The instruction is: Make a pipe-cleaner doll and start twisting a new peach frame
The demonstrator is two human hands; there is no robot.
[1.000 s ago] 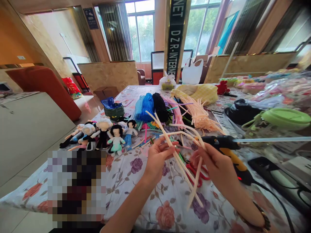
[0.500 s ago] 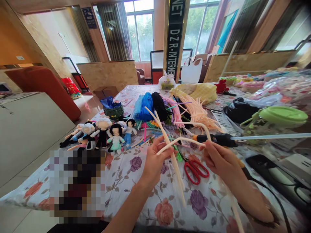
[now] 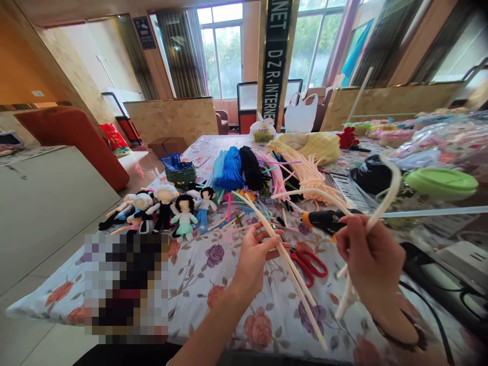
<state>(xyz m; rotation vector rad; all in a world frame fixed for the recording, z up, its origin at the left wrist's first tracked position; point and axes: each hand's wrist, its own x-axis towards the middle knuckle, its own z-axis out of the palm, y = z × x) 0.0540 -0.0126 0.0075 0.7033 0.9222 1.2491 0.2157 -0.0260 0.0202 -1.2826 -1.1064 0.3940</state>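
Over the flowered tablecloth point(image 3: 194, 284), my left hand point(image 3: 257, 251) holds two straight cream pipe cleaners point(image 3: 295, 277) between thumb and fingers. On the right my right hand point(image 3: 366, 254) is closed round bent cream pipe cleaners point(image 3: 391, 188), whose ends stick out above and below the fist. Red-handled scissors point(image 3: 310, 264) lie between my hands. Behind my right hand rests a black and orange glue gun point(image 3: 324, 219) with a long pale stick at its back.
Small dolls point(image 3: 185, 216) sit at the left. Bundles of blue point(image 3: 231, 168), black and peach pipe cleaners point(image 3: 310, 178) lie at the middle back. A green-lidded container point(image 3: 440, 181) and a black power strip stand right.
My right hand has moved right with its bent pipe cleaners, away from my left hand. The bent piece that crossed my left hand has left it. The straight pieces have shifted slightly down.
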